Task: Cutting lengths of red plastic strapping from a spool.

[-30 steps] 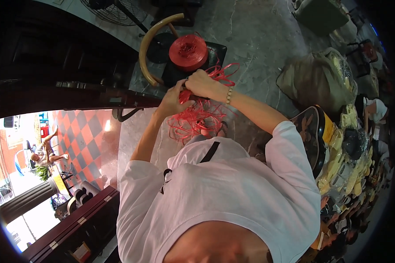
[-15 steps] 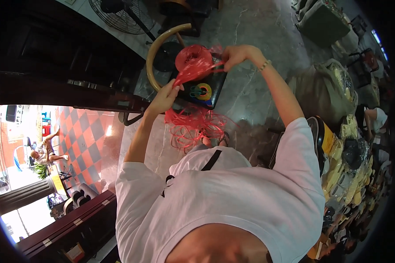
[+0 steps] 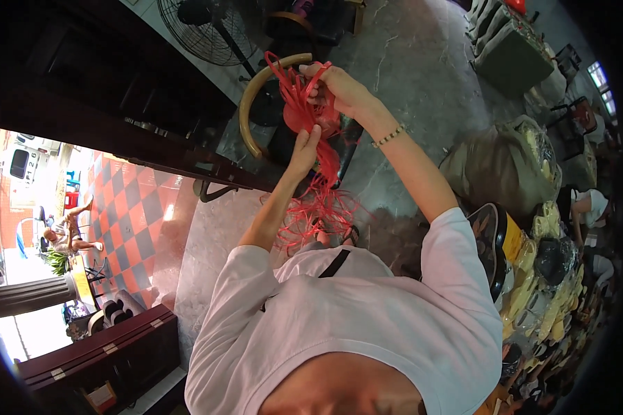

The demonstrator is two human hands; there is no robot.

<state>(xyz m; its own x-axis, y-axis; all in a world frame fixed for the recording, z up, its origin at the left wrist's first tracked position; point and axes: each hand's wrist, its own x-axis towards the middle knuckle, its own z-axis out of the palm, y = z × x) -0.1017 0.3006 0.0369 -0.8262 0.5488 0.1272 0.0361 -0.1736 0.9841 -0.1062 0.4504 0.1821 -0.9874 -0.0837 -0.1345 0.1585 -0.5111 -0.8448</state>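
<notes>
A bundle of red plastic string point(image 3: 329, 162) runs through both of my hands above a dark-seated chair. My left hand point(image 3: 303, 151) is closed round its middle, the thumb pointing up. Just above it, my right hand point(image 3: 339, 88) grips the upper part, where loops stand up past the fingers. Behind the hands shows part of a red roll point(image 3: 294, 116), mostly covered by the strands. The lower end of the bundle hangs toward a loose tangle of red strands point(image 3: 317, 218) near my feet.
A curved wooden chair rail point(image 3: 246, 111) rises left of my hands, beside a black standing fan point(image 3: 204, 24). Dark wooden furniture point(image 3: 104, 97) lines the left. On the right stand a large covered bundle point(image 3: 502, 166) and bags of yellowish pieces point(image 3: 543, 277). Someone sits outside the doorway.
My right hand has moved left and up, gathering the string into upright loops. My left hand has shifted right, closer to it. The coloured tape rolls on the seat are now hidden.
</notes>
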